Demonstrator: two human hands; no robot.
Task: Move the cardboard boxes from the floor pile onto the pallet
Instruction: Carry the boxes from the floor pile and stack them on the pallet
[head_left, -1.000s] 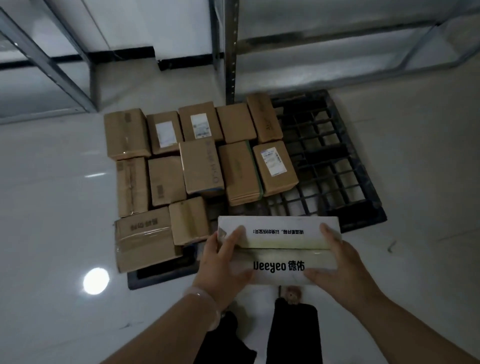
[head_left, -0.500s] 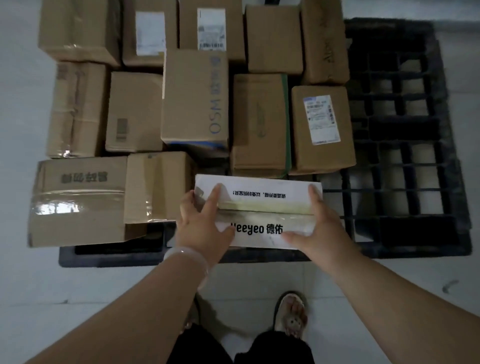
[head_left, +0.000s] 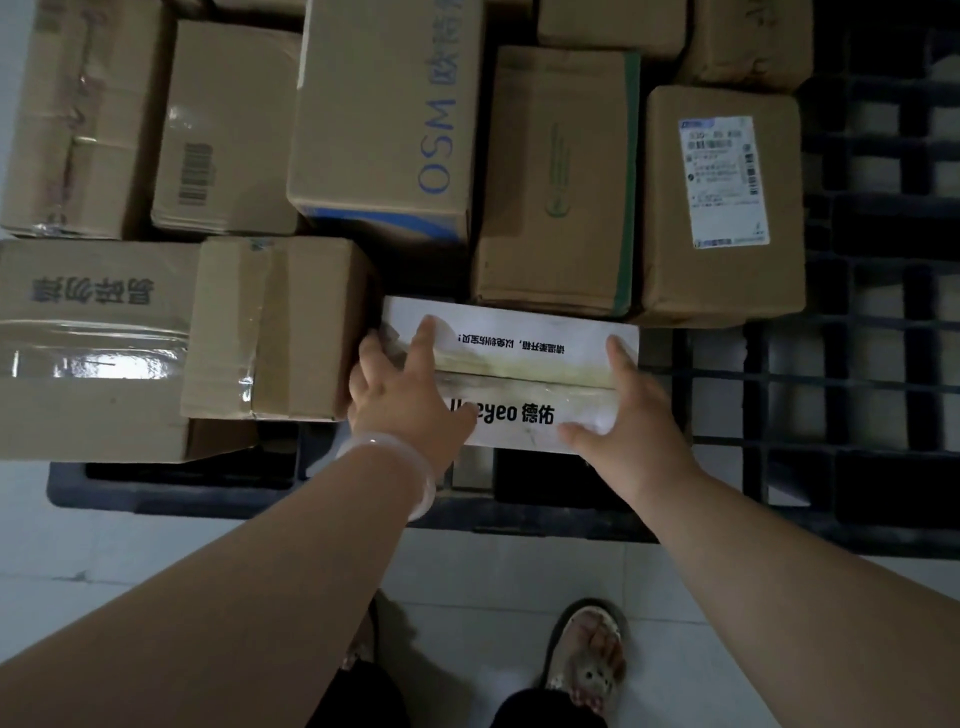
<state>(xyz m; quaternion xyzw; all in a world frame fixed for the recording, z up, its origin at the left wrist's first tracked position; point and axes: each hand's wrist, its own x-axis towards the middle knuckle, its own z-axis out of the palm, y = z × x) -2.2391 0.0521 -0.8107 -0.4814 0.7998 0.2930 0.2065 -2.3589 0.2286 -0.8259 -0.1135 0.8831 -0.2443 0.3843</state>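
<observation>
On the pallet (head_left: 857, 364), brown boxes (head_left: 556, 182) crowd white box (head_left: 519, 345).

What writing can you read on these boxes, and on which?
"OSM": blue, on the tall brown box.
"eyeo 德佑": on the white box, its start under the left hand.
Too small or blurred: the white box's small Chinese line, the near-left box's blue characters, the shipping label, the barcode.

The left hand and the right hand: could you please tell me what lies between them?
In the head view, the white box lies between them: the left hand holds its left end and the right hand its right end.
</observation>
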